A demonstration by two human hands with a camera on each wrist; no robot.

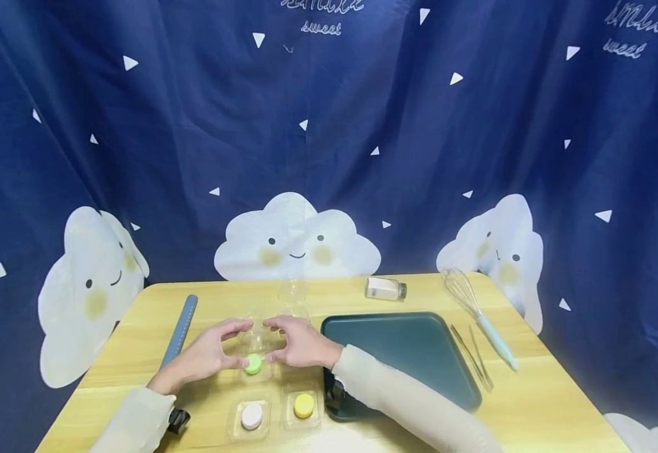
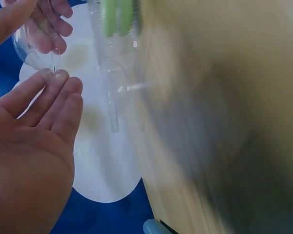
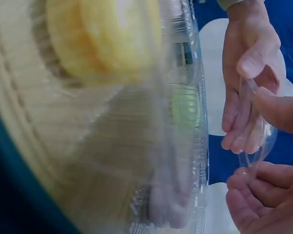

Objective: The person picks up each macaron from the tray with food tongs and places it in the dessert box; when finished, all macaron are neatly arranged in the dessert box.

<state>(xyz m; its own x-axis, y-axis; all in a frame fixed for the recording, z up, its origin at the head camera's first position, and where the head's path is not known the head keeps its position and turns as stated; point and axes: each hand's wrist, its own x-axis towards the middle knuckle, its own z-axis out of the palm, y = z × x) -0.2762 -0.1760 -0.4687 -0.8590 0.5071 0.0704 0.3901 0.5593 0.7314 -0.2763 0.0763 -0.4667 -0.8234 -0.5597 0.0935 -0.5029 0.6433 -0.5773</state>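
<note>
Curtain (image 1: 334,151): navy, printed with white triangles and smiling clouds, hanging behind your work.
Table (image 1: 533,421): pale wood; read the clock from the green macaron in the head view, with 12 toward the curtain.
Lid (image 3: 268,136): a clear dome between your two hands, held up above the trays and apart from them.
Left hand (image 1: 210,350): at 9 to 10 o'clock, pinching the lid's rim between thumb and fingers.
Right hand (image 1: 305,343): at 2 to 3 o'clock, pinching the lid from the opposite side in the same way.
Green macaron (image 1: 253,364): in a clear tray just below your hands.
Pale macaron (image 1: 251,416): at 6 o'clock, in its own clear tray.
Yellow macaron (image 1: 304,406): at 4 o'clock, also in a clear tray.
Dark tray (image 1: 402,358): at 3 o'clock, beside your right forearm.
Tongs (image 1: 474,360): at 3 o'clock, just past the dark tray.
Whisk (image 1: 490,330): beyond the tongs, its wires toward the curtain.
Jar (image 1: 384,289): at 2 o'clock, lying on its side.
Blue strip (image 1: 180,328): at 10 o'clock, slanting near your left hand.
</note>
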